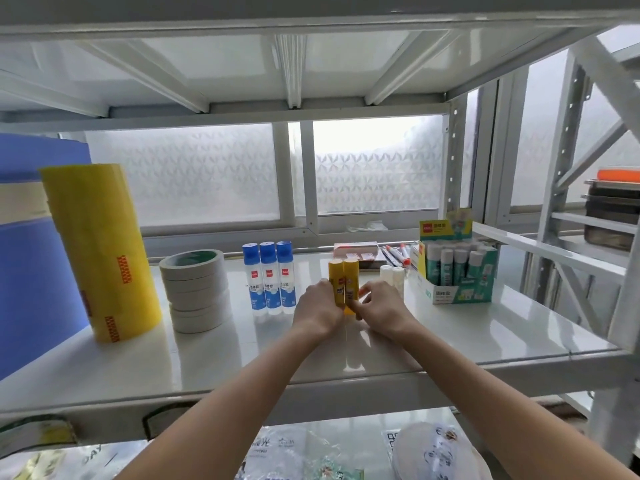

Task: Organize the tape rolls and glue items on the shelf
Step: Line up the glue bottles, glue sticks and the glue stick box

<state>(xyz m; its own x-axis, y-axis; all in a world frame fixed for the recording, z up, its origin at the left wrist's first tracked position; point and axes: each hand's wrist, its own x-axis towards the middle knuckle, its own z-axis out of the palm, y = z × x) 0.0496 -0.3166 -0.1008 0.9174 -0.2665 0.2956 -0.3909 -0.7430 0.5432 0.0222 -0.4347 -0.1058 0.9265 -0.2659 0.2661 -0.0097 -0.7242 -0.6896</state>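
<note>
Two yellow glue sticks (343,276) stand upright side by side at the middle of the white shelf (450,337). My left hand (317,308) grips the left stick, and my right hand (381,310) pinches the right one near its base. Left of them stand three blue-capped liquid glue bottles (267,277), a stack of white tape rolls (196,291) and a tall stack of yellow tape rolls (100,251). Two small white glue sticks (392,277) stand just right of my hands.
A display box of teal glue sticks (457,271) sits at the right. Behind my hands lie a flat box (356,252) and pens (396,256). Blue sheets (31,258) lean at the far left. Shelf posts (623,306) rise on the right; bagged goods lie on the shelf below.
</note>
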